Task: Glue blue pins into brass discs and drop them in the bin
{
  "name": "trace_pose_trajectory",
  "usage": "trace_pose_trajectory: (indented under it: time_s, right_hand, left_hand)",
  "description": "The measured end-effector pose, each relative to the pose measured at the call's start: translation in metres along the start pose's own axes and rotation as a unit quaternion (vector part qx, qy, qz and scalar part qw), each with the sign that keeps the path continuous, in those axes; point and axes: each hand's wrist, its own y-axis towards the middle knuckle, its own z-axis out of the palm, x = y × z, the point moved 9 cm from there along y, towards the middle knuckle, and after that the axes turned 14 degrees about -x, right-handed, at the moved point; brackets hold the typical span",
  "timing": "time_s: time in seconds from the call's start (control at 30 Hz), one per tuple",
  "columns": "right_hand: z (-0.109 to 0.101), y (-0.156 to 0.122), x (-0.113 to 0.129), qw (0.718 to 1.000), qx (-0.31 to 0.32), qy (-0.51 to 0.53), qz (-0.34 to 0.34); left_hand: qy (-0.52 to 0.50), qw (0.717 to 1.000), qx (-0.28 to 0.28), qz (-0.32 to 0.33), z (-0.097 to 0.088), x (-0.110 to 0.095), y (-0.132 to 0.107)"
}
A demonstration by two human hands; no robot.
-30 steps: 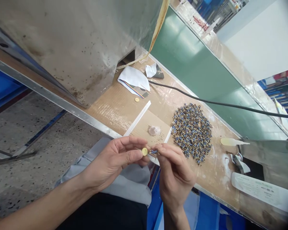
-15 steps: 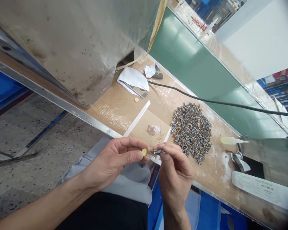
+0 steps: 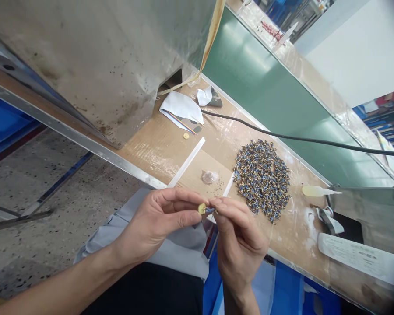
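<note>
My left hand (image 3: 159, 223) pinches a small yellow disc (image 3: 202, 208) between thumb and fingers, just in front of the bench edge. My right hand (image 3: 238, 238) pinches a tiny blue and gold part (image 3: 210, 210) and holds it against the disc. Both hands hover over my lap, close together. A heap of the same small blue and gold parts (image 3: 262, 179) lies on the cardboard-covered bench (image 3: 157, 146), just beyond my right hand.
A small clear round piece (image 3: 210, 177), a white strip (image 3: 187, 162), a loose yellow disc (image 3: 185, 136) and folded white paper (image 3: 180, 107) lie on the bench. A black cable (image 3: 298, 141) crosses it beside a green conveyor belt (image 3: 265, 92). A glue bottle (image 3: 318, 191) lies right. A stained metal housing (image 3: 111, 57) stands left.
My two hands have drawn closer, bringing the blue and gold part up against the yellow disc. The disc has turned slightly in my left fingers.
</note>
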Motion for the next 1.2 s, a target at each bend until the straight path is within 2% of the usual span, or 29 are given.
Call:
trace_pose_trajectory:
  time_s: [0.3, 0.57, 0.9, 1.1, 1.2]
  right_hand:
    - [0.001, 0.001, 0.003, 1.000, 0.006, -0.015, -0.021]
    - [-0.001, -0.001, 0.018, 0.993, 0.004, -0.052, -0.109]
    - [-0.001, -0.004, 0.029, 0.982, -0.006, -0.067, -0.176]
    - [-0.001, -0.015, 0.037, 0.966, -0.043, -0.095, -0.237]
    - [-0.001, -0.023, 0.037, 0.955, -0.040, -0.124, -0.266]
  left_hand:
    - [0.006, 1.000, 0.015, 0.013, 0.002, -0.002, -0.003]
    - [0.056, 0.995, 0.014, 0.078, 0.002, -0.009, -0.009]
    - [0.116, 0.983, -0.020, 0.141, 0.001, -0.022, -0.015]
    - [0.128, 0.982, -0.032, 0.132, 0.003, -0.017, -0.014]
    - [0.132, 0.980, -0.053, 0.140, 0.004, -0.018, -0.014]
